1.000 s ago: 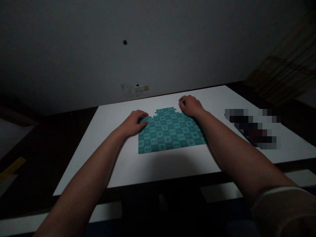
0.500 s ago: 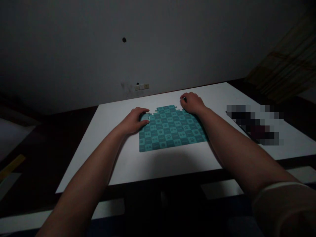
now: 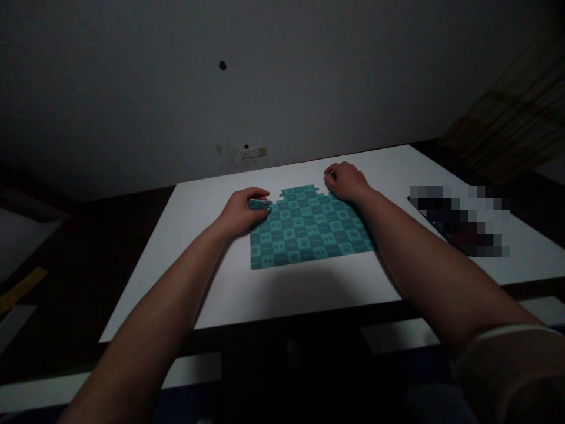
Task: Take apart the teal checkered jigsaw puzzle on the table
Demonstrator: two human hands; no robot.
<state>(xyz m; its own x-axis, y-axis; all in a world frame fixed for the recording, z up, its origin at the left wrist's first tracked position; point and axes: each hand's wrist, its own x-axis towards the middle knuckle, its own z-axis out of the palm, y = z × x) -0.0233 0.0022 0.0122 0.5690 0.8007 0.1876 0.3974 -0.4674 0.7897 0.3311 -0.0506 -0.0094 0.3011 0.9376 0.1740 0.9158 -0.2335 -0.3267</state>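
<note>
A teal checkered jigsaw puzzle (image 3: 309, 229) with paw-print squares lies flat on a white table (image 3: 286, 288), its upper edge stepped and notched. My left hand (image 3: 241, 212) is at the puzzle's upper left edge, pinching a small teal puzzle piece (image 3: 259, 204) between thumb and fingers. My right hand (image 3: 348, 181) rests at the puzzle's upper right edge with curled fingers. A small dark bit shows at its fingertips, too small to identify.
A pixelated, obscured patch (image 3: 459, 221) covers something dark on the table's right side. A wall with a small switch plate (image 3: 253, 152) stands behind the table. A yellow strip (image 3: 22, 288) lies low at far left, beyond the table edge.
My left hand has moved slightly up along the puzzle's edge, and the teal piece now shows pinched in its fingers. My right hand has barely moved.
</note>
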